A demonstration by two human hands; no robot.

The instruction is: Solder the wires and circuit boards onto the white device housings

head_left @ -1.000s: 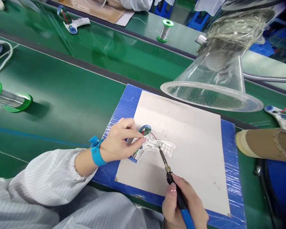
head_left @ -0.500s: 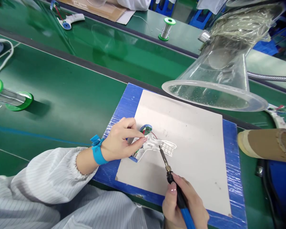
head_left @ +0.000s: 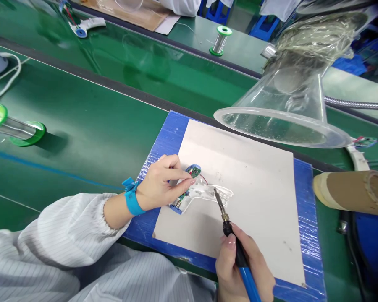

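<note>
My right hand (head_left: 244,266) is closed around the black and blue handle of a soldering iron (head_left: 226,217). The iron's tip is over the grip end of a white plastic housing half (head_left: 203,192); whether it touches cannot be told. That housing lies on a pale sheet (head_left: 255,188), with a green circuit board (head_left: 194,171), blue end parts and a thin red wire on it. Over the housing's wider end, my left hand (head_left: 164,180) has thumb and forefinger pinched together. What they hold is too fine to make out. The left wrist wears a blue strap (head_left: 134,199).
A clear funnel-shaped hood (head_left: 290,92) hangs above the blue board's (head_left: 308,218) far right. A cardboard tube (head_left: 349,191) stands at right. Solder spools sit at left (head_left: 19,128) and at the back (head_left: 219,42). Another white housing (head_left: 88,26) lies far left.
The soldering iron's tip has shifted slightly right and away from me along the housing. My left hand keeps its pinch at nearly the same place. The view has shifted slightly.
</note>
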